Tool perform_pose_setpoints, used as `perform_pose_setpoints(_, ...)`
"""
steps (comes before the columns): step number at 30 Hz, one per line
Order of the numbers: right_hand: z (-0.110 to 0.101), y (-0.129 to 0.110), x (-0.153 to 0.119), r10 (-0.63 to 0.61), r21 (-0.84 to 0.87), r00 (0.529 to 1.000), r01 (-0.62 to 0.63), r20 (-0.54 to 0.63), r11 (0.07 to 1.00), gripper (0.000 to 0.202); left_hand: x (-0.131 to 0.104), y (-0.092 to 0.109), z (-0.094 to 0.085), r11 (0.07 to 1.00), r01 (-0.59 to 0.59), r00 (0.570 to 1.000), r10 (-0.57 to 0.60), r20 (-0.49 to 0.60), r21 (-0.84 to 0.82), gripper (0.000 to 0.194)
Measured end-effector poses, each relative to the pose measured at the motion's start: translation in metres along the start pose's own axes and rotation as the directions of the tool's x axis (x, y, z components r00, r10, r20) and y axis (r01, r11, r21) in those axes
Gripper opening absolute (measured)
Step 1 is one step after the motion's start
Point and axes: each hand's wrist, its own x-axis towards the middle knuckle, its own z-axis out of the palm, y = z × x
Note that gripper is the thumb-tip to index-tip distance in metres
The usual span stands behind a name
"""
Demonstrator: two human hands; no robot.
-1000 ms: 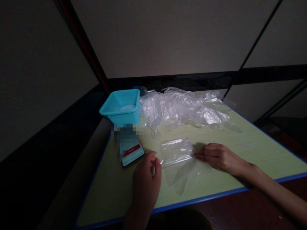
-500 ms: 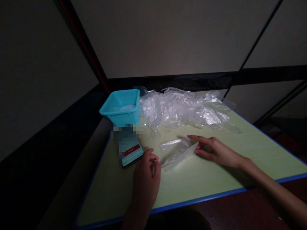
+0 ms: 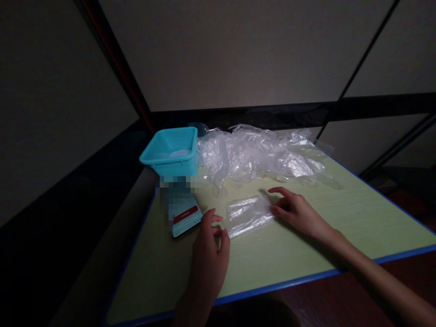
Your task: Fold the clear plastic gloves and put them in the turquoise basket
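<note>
A clear plastic bag [image 3: 249, 215], folded into a flat rectangle, lies on the pale green table between my two hands. My left hand [image 3: 210, 247] rests at its left edge with the fingers curved and apart, thumb close to the near left corner. At the right edge, my right hand [image 3: 297, 210] has its index finger stretched out and its thumb by the bag's corner; the fingers are spread. Whether either hand's fingertips press on the plastic is hard to make out. Left of my left hand lies a phone [image 3: 185, 218] with a lit screen, partly blurred out.
A heap of crumpled clear plastic bags [image 3: 259, 152] spreads along the back of the table [image 3: 306, 254]. At the back left stands a turquoise basket [image 3: 175, 156] with something whitish inside. Blue trim edges the table, and cabinet panels [image 3: 245, 54] rise behind it.
The bag's right side, lifted and folded over in my right hand before, now lies flat. My right hand has moved slightly left and its fingers have loosened. My left hand's fingers have parted.
</note>
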Motion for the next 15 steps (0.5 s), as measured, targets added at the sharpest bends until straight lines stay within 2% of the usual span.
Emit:
perform_pose_setpoints(4,0.0022,-0.0001,0.0023,0.014,-0.021,1.000,-0.014,-0.016,1.000,0.036,0.0004,0.0021,-0.0016,0.998,-0.044,0.999,0.045,-0.009,0.033,0.031)
perform_pose_setpoints(7,0.0028,0.0013,0.0022,0.052,0.003,0.998,-0.051,-0.037,0.999,0.032,0.0009,0.0038,-0.0042,0.987,-0.114,0.990,0.122,-0.073,0.111,0.028)
perform_pose_setpoints(10,0.0015,0.0038,0.0013,0.112,0.133,0.993,-0.108,-0.026,0.985,0.029,0.0013,0.0045,-0.0071,0.972,-0.178,0.974,0.195,-0.111,0.153,0.026)
perform_pose_setpoints(15,-0.0019,0.0076,0.0006,0.240,0.385,0.966,-0.259,0.097,0.886,0.026,0.0015,0.0030,-0.0081,0.965,-0.217,0.968,0.232,-0.094,0.147,0.018)
